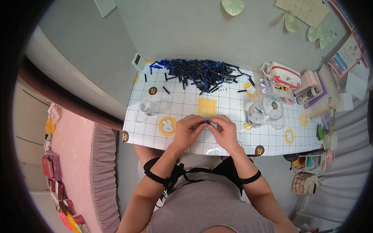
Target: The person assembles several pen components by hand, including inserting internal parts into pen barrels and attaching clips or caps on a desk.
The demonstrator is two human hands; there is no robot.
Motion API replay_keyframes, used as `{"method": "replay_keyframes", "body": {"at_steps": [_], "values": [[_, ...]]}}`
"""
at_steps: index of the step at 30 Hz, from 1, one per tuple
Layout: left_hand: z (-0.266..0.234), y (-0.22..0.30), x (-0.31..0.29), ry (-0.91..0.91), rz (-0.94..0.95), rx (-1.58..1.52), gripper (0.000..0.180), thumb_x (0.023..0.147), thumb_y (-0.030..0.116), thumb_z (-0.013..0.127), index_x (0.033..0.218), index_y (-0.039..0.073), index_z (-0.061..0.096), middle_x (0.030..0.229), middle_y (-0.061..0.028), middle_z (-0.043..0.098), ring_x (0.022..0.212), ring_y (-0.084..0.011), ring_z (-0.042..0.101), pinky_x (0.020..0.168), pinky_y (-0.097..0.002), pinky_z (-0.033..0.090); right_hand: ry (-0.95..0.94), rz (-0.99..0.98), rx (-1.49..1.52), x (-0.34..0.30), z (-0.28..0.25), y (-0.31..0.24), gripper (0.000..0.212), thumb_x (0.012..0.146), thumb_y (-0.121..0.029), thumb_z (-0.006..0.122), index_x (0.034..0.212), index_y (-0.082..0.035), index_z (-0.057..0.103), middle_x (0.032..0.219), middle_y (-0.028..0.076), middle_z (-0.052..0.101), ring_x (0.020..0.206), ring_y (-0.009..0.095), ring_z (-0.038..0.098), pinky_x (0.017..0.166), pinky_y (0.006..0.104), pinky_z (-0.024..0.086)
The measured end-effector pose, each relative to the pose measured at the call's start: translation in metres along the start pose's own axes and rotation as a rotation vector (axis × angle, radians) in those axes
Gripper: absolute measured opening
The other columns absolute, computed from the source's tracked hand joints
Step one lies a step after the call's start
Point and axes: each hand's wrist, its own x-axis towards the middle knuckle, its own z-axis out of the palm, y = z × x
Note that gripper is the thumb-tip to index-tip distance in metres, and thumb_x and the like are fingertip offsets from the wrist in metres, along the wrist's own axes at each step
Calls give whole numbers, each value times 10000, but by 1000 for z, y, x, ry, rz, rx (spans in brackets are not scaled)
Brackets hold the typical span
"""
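Note:
My left hand (pixel 188 130) and my right hand (pixel 224 133) meet above the near middle of the table, fingertips pinched together. Between them shows a small dark blue ink cartridge (pixel 207 122), mostly covered by the fingers. Beyond the hands, a big heap of dark blue and black ink cartridges (pixel 202 72) lies loose at the back of the table. A few stray ones are scattered around its edges. To the right of my right hand is a large clear jar (pixel 267 109) with a few dark tubes in it. Left of my hands stands a small clear cup (pixel 146 107).
The table (pixel 186 105) has a white grid cover with cartoon prints. At its back right are a white and red pouch (pixel 284 75), a clear box of pens (pixel 283 93) and notebooks (pixel 328 83). A small white timer (pixel 138 61) stands at the back left corner.

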Motion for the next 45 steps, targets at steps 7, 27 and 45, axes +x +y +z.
{"method": "replay_keyframes", "body": {"at_steps": [7,27,45], "values": [[-4,5,1,-30,-48,41,211,940,-9,829,1150,0,816,1113,-118,805,917,-161,784,763,-267,641,6,49,3,-1,0,-2,219,888,-52,881,1093,-32,807,1058,102,770,728,187,683,607,283,528],[-2,9,2,-21,-2,120,252,926,54,858,1176,35,834,1087,-107,821,848,-159,772,705,-271,605,24,42,42,-2,3,2,315,880,2,862,1188,-53,826,1114,107,797,794,192,722,651,303,580],[14,108,29,-137,229,134,190,852,44,912,1034,54,859,986,-102,823,846,-229,788,731,-312,620,122,-189,-88,3,-86,-64,235,766,29,883,975,-37,797,918,107,767,800,306,739,700,384,583]]}}
